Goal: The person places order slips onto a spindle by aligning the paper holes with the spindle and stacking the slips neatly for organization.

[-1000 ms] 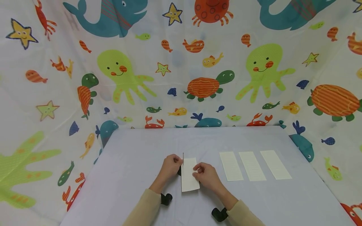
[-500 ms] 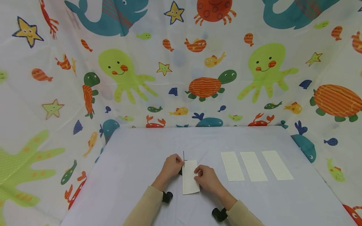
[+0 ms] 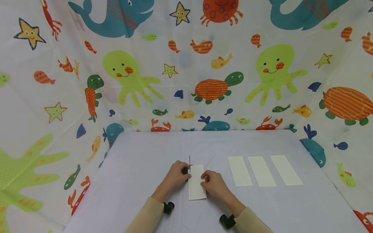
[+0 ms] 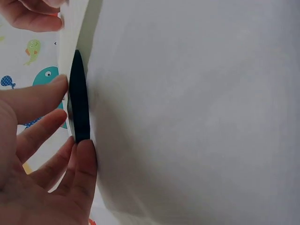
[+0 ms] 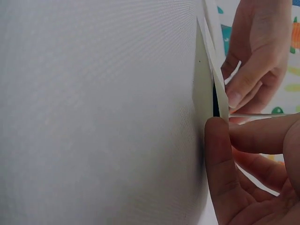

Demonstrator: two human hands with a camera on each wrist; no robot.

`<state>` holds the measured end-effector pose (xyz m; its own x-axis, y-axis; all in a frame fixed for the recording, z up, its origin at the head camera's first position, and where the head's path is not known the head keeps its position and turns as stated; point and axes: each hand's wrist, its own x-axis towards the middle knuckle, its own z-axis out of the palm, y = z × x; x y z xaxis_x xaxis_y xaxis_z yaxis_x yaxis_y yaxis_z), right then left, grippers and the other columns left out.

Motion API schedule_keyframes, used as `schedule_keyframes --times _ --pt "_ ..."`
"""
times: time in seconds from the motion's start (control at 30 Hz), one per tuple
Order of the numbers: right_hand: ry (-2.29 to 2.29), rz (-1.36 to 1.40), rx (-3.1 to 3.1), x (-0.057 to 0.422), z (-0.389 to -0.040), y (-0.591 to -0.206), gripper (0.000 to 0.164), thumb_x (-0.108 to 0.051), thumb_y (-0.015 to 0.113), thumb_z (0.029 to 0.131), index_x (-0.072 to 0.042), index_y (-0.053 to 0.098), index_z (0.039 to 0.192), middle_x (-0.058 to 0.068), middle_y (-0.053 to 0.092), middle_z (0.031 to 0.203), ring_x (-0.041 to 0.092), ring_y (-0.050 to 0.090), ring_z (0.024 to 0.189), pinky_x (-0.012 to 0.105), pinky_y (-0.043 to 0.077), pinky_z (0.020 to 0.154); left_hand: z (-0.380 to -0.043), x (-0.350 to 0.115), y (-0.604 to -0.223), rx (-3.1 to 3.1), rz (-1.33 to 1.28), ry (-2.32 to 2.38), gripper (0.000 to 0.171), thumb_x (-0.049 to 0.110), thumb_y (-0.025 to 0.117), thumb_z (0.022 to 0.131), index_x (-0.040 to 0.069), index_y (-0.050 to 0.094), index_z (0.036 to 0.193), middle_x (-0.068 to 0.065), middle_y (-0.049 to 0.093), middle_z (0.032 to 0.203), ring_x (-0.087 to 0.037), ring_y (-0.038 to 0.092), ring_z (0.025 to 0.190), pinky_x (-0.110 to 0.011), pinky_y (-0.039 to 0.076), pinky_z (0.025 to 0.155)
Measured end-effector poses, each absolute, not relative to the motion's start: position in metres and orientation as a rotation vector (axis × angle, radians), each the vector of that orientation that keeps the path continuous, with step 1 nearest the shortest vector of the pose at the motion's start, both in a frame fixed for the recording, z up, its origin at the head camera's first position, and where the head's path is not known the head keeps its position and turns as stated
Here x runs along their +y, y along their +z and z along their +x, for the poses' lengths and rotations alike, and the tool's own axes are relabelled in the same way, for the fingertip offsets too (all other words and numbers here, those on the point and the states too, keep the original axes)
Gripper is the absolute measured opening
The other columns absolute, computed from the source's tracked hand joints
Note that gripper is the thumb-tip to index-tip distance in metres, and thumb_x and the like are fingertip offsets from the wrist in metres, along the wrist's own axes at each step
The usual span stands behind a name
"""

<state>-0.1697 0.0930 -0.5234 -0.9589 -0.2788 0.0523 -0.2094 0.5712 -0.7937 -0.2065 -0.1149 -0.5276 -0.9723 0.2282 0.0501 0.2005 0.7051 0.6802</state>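
Slips of pale lined paper (image 3: 196, 189), layered together, lie upright in front of me at the middle of the table. A dark binder clip (image 4: 80, 108) sits at their upper left edge, its thin wire handle (image 3: 190, 161) standing up. My left hand (image 3: 176, 174) holds the clip and paper edge, thumb on top and fingertips at the clip's end in the left wrist view. With thumb and fingers, my right hand (image 3: 215, 183) pinches the slips' right edge. In the right wrist view the sheets part slightly, and the dark clip shows between them.
To the right, three separate lined paper slips (image 3: 239, 171) lie side by side on the white tablecloth (image 3: 140, 155). Behind the table hangs a curtain (image 3: 180, 61) printed with sea animals. Black wrist cameras (image 3: 227, 221) sit at both sleeves.
My left hand has shifted slightly toward me along the paper's left edge, uncovering more of the dark clip. The slips moved slightly toward me earlier; the right hand keeps its pinch.
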Motion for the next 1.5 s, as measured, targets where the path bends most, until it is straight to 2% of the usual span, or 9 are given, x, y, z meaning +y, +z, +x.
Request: schedule_keyframes --times 0.27,0.5,1.0,1.2,1.37,1.5 --pt "-1.285 -0.423 2.696 0.103 -0.166 -0.518 0.013 -0.002 0.070 0.087 -0.002 0.067 0.100 -0.002 0.055 0.071 0.011 0.050 0.059 0.025 0.043 0.051 -0.206 -0.113 -0.525 2.871 0.329 1.111 0.030 0.016 0.080 0.085 0.006 0.070 0.112 -0.009 0.060 0.111 -0.024 0.056 0.098 -0.047 0.050 0.090" --pt "-1.169 -0.532 2.665 0.132 -0.168 -0.499 0.014 -0.002 0.070 0.089 -0.002 0.067 0.103 -0.003 0.057 0.071 0.011 0.053 0.056 0.026 0.046 0.053 -0.207 -0.113 -0.525 2.870 0.316 1.136 0.032 0.015 0.080 0.084 0.005 0.070 0.113 -0.010 0.060 0.113 -0.024 0.056 0.099 -0.047 0.050 0.091" --pt "-0.712 -0.565 2.871 0.178 -0.178 -0.470 0.015 -0.010 0.076 0.089 -0.008 0.070 0.102 -0.005 0.061 0.083 0.013 0.056 0.076 0.033 0.050 0.069 -0.208 -0.118 -0.524 2.842 0.312 1.158 0.033 0.016 0.080 0.086 0.005 0.071 0.116 -0.011 0.061 0.117 -0.024 0.056 0.100 -0.045 0.050 0.091" --pt "-0.474 -0.687 3.000 0.214 -0.192 -0.477 0.022 -0.015 0.077 0.090 -0.005 0.070 0.108 0.004 0.066 0.101 0.026 0.064 0.097 0.044 0.055 0.081 -0.207 -0.119 -0.523 2.834 0.316 1.170 0.033 0.014 0.080 0.086 0.004 0.070 0.116 -0.013 0.061 0.118 -0.027 0.058 0.104 -0.048 0.050 0.094" --pt "-0.376 -0.669 3.019 0.238 -0.204 -0.491 0.037 -0.019 0.076 0.091 -0.001 0.066 0.121 0.016 0.063 0.120 0.038 0.058 0.115 0.053 0.049 0.097 -0.205 -0.117 -0.522 2.826 0.300 1.176 0.034 0.015 0.080 0.086 0.004 0.070 0.117 -0.013 0.061 0.120 -0.030 0.059 0.108 -0.050 0.049 0.096" --pt "-0.380 -0.583 2.973 0.250 -0.208 -0.497 0.048 -0.022 0.075 0.092 0.002 0.061 0.131 0.025 0.056 0.133 0.044 0.051 0.125 0.059 0.044 0.102 -0.205 -0.116 -0.524 2.831 0.316 1.179 0.034 0.015 0.080 0.086 0.004 0.070 0.117 -0.014 0.060 0.120 -0.029 0.059 0.107 -0.050 0.050 0.095"
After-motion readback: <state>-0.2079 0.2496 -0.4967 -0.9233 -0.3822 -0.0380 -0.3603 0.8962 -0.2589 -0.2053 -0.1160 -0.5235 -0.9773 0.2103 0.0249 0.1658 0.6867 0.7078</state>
